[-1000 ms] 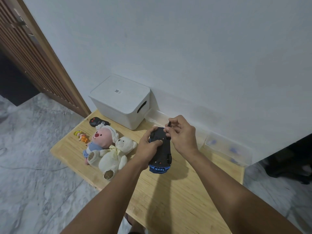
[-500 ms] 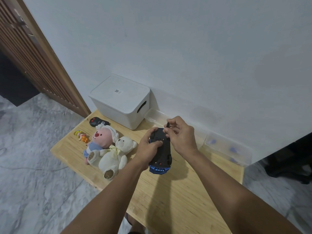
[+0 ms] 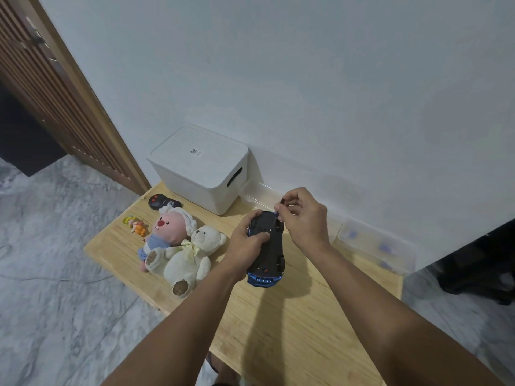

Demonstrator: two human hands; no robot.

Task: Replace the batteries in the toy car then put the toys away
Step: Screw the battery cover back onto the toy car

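Observation:
A blue toy car point(image 3: 269, 250) lies upside down above the wooden table point(image 3: 278, 324), its black underside facing up. My left hand point(image 3: 246, 240) grips the car's far end from the left. My right hand point(image 3: 302, 218) pinches a small dark tool point(image 3: 279, 206), probably a screwdriver, with its tip at the car's far underside. A pink plush point(image 3: 167, 232) and a white teddy bear point(image 3: 192, 254) lie together left of the car. A small figurine point(image 3: 135, 225) and a black remote control point(image 3: 161, 202) lie further left.
A white lidded storage box point(image 3: 200, 168) stands at the back of the table against the wall. A clear plastic tray point(image 3: 376, 243) with small blue items sits at the back right. The floor drops away to the left of the table edge.
My right hand has lifted slightly, raising the tool a little at the car's far end. The car and my left hand stay in place.

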